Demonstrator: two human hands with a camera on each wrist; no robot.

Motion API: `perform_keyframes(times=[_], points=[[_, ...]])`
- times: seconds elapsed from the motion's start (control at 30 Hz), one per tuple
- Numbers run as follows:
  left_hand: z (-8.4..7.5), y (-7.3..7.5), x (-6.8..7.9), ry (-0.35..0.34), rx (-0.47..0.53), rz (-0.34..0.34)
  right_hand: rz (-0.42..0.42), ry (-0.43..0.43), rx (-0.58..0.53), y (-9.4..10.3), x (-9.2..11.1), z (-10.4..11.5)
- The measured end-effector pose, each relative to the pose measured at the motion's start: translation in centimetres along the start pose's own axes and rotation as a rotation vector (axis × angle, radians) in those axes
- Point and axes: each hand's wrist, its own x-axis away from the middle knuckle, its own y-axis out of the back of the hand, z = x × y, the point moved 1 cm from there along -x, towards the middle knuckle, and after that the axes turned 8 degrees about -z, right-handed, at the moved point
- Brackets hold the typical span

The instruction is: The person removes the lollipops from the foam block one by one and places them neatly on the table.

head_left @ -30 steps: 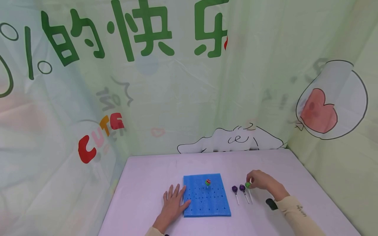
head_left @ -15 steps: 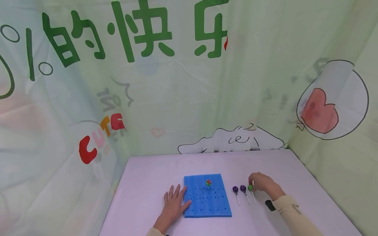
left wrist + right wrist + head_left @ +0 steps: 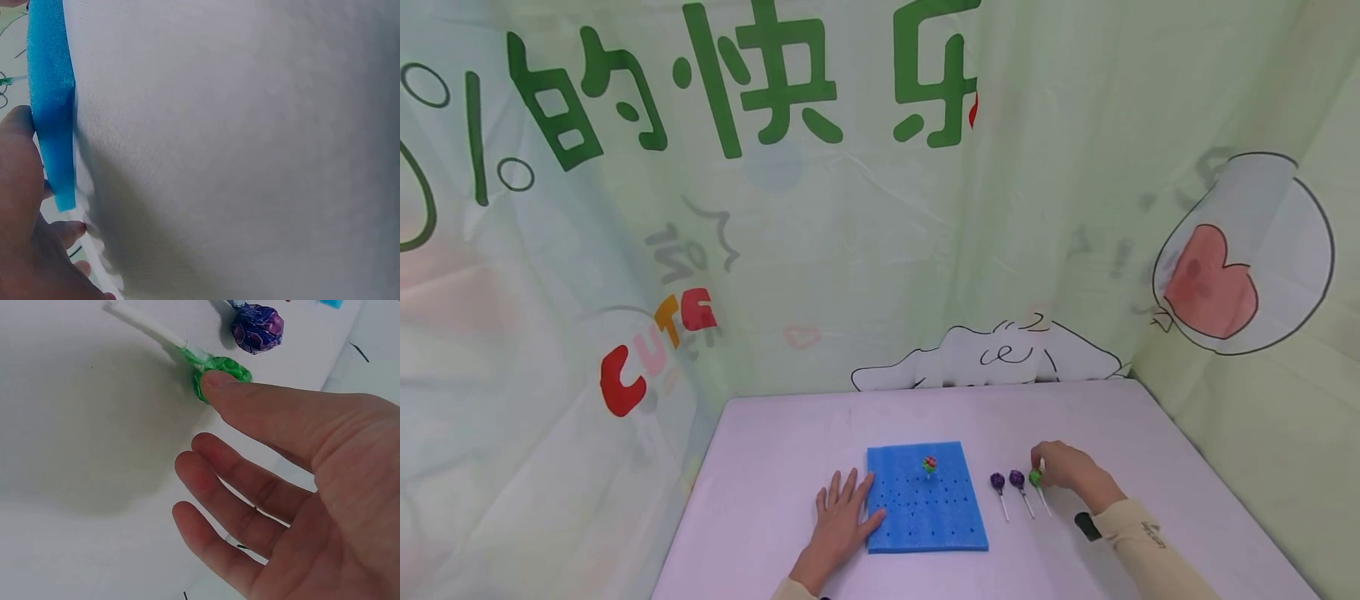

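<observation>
My right hand (image 3: 1070, 472) is at the head of a green-wrapped lollipop (image 3: 232, 366) on the table's right side. The thumb overlaps the candy and the index finger is hidden behind it; the other fingers are loosely bent and hold nothing. The white stick points toward the front. To its left lie two purple-wrapped lollipops (image 3: 997, 481), one of them also near the top of the right wrist view. My left hand (image 3: 841, 518) rests with spread fingers at the left edge of a blue foam board (image 3: 898, 533) with rows of holes, thumb over its edge. One red-and-green lollipop (image 3: 929, 464) stands upright in the board.
A pale table (image 3: 782, 442) carries everything. Behind it and at both sides hang printed curtains (image 3: 880, 275), which meet the table's far edge. A black wrist device (image 3: 1086, 525) sits at the right sleeve.
The green lollipop has shifted slightly right, away from the purple ones, along with my right hand. Over the last half second both hands have stayed nearly still.
</observation>
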Motion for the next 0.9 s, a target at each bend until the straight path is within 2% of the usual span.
perform_keyframes(times=[0.17, 0.33, 0.43, 0.67, 0.8, 0.9], points=[[0.3, -0.4, -0.1, -0.003, -0.020, -0.003, -0.017, -0.009, -0.014, 0.4, 0.2, 0.4], [0.5, -0.7, -0.1, -0.007, -0.025, -0.015, -0.109, 0.031, 0.018, 0.9, 0.3, 1.4], [0.4, -0.5, -0.1, -0.008, -0.016, -0.019, -0.215, 0.074, 0.020, 1.0, 0.4, 2.5], [-0.2, 0.3, 0.1, -0.013, -0.017, -0.012, -0.610, 0.203, -0.001, 0.9, 0.8, 5.3], [-0.5, 0.6, 0.3, -0.015, -0.013, -0.011, -0.758, 0.260, -0.040, 0.7, 0.9, 6.6], [-0.4, 0.5, 0.2, -0.014, -0.010, -0.010, -0.818, 0.294, -0.060, 0.4, 1.0, 7.5]])
